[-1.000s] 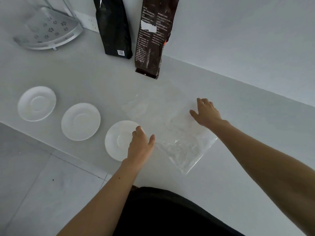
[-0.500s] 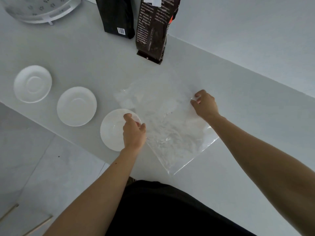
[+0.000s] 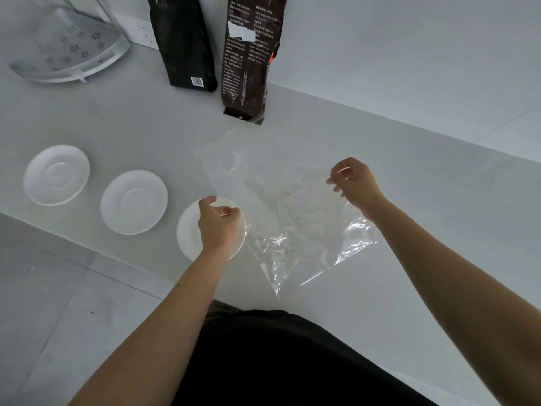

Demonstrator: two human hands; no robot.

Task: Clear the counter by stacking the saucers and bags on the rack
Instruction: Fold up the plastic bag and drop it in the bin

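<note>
A clear plastic bag (image 3: 281,206) is spread over the white counter, lifted at two sides. My left hand (image 3: 218,224) pinches its left edge, hovering over the nearest white saucer (image 3: 187,238). My right hand (image 3: 352,184) pinches the bag's right edge. Two more white saucers (image 3: 134,202) (image 3: 56,174) lie in a row to the left. A black bag (image 3: 183,42) and a dark brown bag (image 3: 251,57) stand upright against the back wall. The perforated white corner rack (image 3: 67,48) stands at the far left.
The counter's front edge (image 3: 87,246) runs diagonally just below the saucers, with tiled floor beyond it. A wall socket (image 3: 143,33) sits behind the rack. Bare counter (image 3: 439,230) stretches to the right of the plastic bag.
Both hands went from resting flat on the plastic bag to pinching its edges, and the bag's sides have risen off the counter.
</note>
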